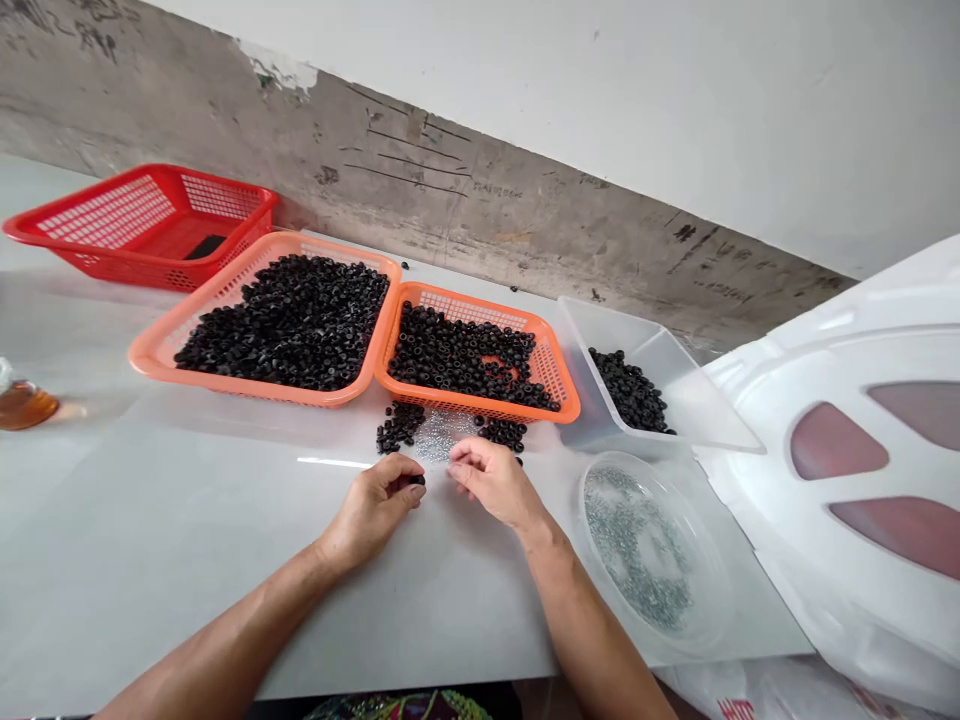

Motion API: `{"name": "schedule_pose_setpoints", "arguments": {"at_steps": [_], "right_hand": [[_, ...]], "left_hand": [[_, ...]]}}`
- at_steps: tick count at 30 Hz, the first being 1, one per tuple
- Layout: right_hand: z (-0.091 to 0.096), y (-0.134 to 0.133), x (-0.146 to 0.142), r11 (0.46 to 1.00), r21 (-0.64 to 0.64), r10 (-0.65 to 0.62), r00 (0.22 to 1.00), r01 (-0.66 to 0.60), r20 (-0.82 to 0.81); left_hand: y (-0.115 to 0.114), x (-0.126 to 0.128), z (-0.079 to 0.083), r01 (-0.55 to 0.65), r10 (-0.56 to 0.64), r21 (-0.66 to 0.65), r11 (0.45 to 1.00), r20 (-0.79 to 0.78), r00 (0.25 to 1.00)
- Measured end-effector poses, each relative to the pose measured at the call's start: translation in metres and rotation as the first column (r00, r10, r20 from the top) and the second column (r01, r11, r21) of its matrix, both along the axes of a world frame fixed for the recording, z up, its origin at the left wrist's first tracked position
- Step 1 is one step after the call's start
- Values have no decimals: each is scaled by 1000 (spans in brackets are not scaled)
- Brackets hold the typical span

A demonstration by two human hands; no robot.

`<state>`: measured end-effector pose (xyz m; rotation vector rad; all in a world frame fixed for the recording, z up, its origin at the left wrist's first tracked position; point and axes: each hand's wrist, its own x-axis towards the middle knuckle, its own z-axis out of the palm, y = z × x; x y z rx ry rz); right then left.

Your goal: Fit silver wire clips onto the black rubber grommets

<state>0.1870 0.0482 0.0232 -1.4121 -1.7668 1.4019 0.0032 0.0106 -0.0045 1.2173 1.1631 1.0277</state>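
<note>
My left hand (379,505) pinches a small black round part (418,481) between thumb and fingers, just above the table. Close by on the right, my right hand (491,480) has its thumb and fingertips pressed together at the near edge of a patch of tiny shiny silver balls (441,432). Whatever those fingertips hold is too small to make out. Loose black parts lie on both sides of the balls: one small heap (399,428) on the left, another heap (504,433) on the right, some showing ring-like openings.
Behind my hands stand a large orange basket (161,345) and a smaller orange basket (568,385), both holding many black parts. A clear bin (701,405) has more. At right are a round tub (709,590) of tiny balls and a white plastic chair (795,360). A red basket (90,262) sits far left.
</note>
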Motion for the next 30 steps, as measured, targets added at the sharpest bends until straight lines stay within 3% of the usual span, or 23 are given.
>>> {"name": "schedule_pose_setpoints", "arguments": {"at_steps": [2,4,8,18,20,23,30], "right_hand": [[-7,5,8,981,195,-59,979,21,195],[-16,6,13,958,287,-69,950,-23,306],[-27,4,12,928,359,-58,911,-102,408],[-29,4,4,900,386,-46,837,-202,545],[-27,2,3,902,385,-48,843,-194,536],[-20,-3,1,921,361,-19,911,-145,412],[-1,-13,-7,982,149,103,989,-118,108]], "left_hand": [[0,0,-2,-4,13,-151,989,62,998],[0,2,-3,43,-14,-239,970,123,992],[-1,4,-6,113,-54,-299,948,198,979],[1,2,-6,79,20,-339,937,277,961],[2,1,-7,78,31,-347,935,298,954],[3,1,-7,82,39,-353,932,323,946],[1,6,-4,50,15,-288,956,220,975]]}}
